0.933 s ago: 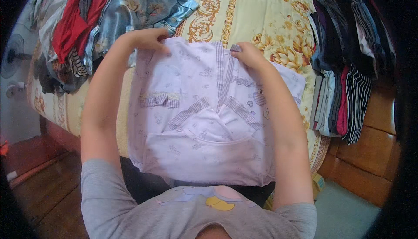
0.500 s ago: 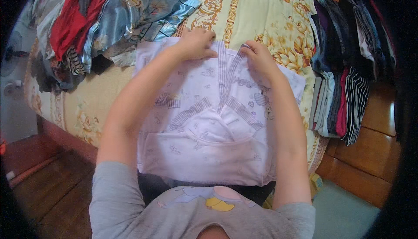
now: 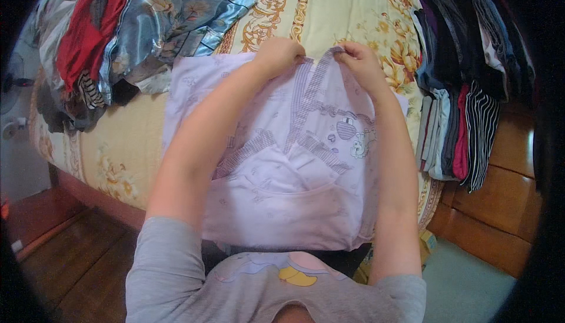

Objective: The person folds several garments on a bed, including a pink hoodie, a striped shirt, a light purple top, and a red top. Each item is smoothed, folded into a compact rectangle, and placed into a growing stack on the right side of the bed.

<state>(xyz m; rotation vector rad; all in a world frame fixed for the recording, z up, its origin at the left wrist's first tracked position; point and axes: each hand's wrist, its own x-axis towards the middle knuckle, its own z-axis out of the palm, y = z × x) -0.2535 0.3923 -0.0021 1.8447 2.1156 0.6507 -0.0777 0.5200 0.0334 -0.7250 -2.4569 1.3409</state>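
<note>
A pale lilac pajama top (image 3: 259, 208) with grey checked trim and small printed figures lies spread on the bed in front of me. Its lower part hangs toward my lap. My left hand (image 3: 281, 56) pinches the checked front edge near the top, its fingertips partly hidden behind the hand. Across the opening, my right hand (image 3: 360, 66) grips the other checked edge between thumb and fingers, lifting it slightly. The two trims run down from my hands and meet in a V near the middle. Ruffled checked strips sit on both sides below.
A bed (image 3: 329, 11) with a yellow floral cover bears the garment. At the far left lie heaped clothes, including a red garment (image 3: 88, 40) and a shiny blue floral cloth (image 3: 170, 17). Folded dark clothes (image 3: 459, 29) and a striped piece (image 3: 481, 135) stand in rows at right.
My left hand has moved right and now closes on the checked edge. My right hand has shifted slightly up and right with its edge. The top's left side has shifted with them.
</note>
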